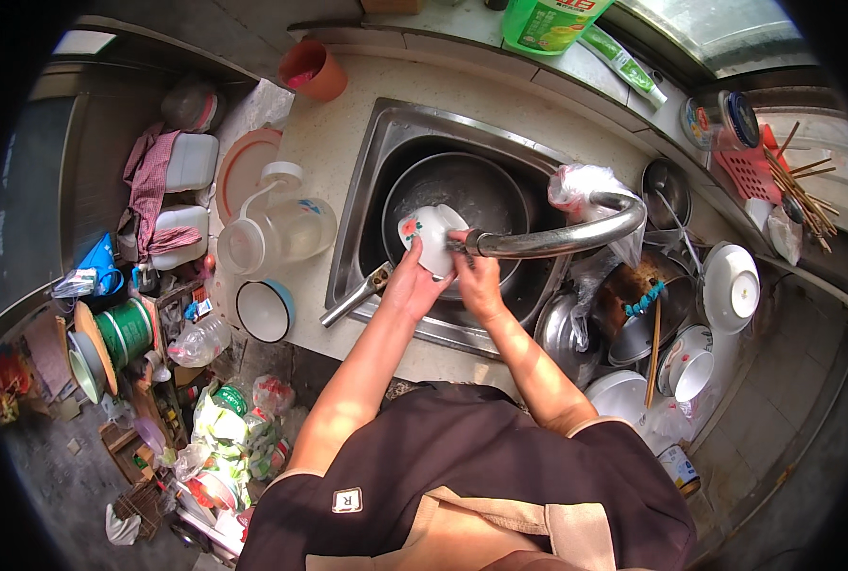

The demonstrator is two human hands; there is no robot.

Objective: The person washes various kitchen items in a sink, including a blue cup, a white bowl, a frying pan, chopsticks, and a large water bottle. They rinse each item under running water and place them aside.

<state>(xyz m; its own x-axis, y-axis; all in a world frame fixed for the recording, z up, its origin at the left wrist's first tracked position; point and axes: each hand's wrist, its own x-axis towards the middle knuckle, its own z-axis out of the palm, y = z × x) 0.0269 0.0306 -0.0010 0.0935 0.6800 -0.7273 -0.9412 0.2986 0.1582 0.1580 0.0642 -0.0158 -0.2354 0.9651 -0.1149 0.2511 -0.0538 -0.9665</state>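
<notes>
My left hand [413,282] grips a white bowl [427,232] with a red flower and green leaves on its outside. The bowl is tilted over a metal pan [467,175] that sits in the stainless steel sink [388,118]. My right hand [480,282] is at the bowl's right side, its fingers against the bowl, just under the mouth of the curved metal faucet [559,239]. Dark streaks there may be running water; whether a scrubber is also in that hand is unclear. Some water lies in the pan, whose handle [356,296] sticks out over the sink's front left edge.
Left on the counter are a clear plastic jug [292,235], an enamel mug [263,310] and an orange cup [317,71]. To the right crowd pot lids [567,332], a pot [624,292], a white dish [731,285] and chopsticks [654,353]. A green detergent bottle [549,25] stands on the ledge.
</notes>
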